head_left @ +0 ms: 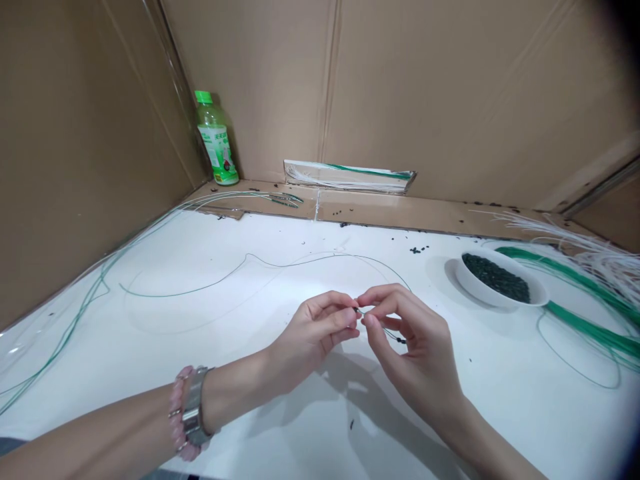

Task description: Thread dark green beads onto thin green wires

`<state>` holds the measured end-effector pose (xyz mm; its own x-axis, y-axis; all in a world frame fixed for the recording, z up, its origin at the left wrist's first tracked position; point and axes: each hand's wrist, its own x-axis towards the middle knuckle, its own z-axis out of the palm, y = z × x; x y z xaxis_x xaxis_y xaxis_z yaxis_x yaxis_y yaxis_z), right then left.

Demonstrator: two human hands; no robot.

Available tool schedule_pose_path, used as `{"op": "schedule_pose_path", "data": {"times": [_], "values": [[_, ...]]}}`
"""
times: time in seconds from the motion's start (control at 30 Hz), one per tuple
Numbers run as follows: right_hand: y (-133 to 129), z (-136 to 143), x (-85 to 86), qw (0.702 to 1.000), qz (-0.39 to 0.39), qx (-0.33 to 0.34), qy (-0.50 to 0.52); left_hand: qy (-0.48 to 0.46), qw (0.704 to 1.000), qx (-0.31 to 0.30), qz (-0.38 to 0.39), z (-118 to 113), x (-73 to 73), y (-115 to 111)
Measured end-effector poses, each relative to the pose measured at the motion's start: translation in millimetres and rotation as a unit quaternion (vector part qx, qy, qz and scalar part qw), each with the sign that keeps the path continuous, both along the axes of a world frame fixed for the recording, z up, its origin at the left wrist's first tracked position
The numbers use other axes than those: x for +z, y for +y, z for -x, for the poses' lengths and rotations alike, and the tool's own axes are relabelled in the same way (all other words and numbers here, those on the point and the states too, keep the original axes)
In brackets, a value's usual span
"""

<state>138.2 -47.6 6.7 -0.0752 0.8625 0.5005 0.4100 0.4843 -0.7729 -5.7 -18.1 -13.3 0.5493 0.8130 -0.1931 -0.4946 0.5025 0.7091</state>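
My left hand (325,327) is closed in a pinch on a small dark bead (356,309), mostly covered by the fingertips. Right beside it, my right hand (410,333) pinches a thin green cord (364,312) between thumb and index finger. The two sets of fingertips nearly touch above the white table. One length of green cord (300,264) curves across the table, from the far left to behind my right hand. Below my right fingers hang a couple of dark beads (401,341) on the cord. How the cord meets the pinched bead is hidden.
A white bowl (537,293) of dark green beads stands at the right, by bundles of green cord (590,327) and white cord (600,257). Beaded strands (285,198) lie at the back left near a green bottle (217,150). Cardboard walls (410,87) enclose the table; loose beads (419,250) are scattered.
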Motion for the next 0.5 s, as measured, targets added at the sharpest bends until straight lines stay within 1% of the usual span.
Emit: {"op": "schedule_pose_path", "data": {"times": [0.13,0.27,0.5], "values": [[0.4,0.7,0.1,1.000,-0.001,0.002,-0.001,-0.007,1.000,0.001,0.000,0.9,-1.5,0.1],[0.7,0.6,-0.4,1.000,0.016,-0.006,0.001,0.002,1.000,0.000,0.000,1.4,-2.5,0.0],[-0.8,-1.8,-2.0,1.000,0.024,-0.003,-0.002,0.002,1.000,0.004,-0.010,0.3,-0.7,1.2]]}}
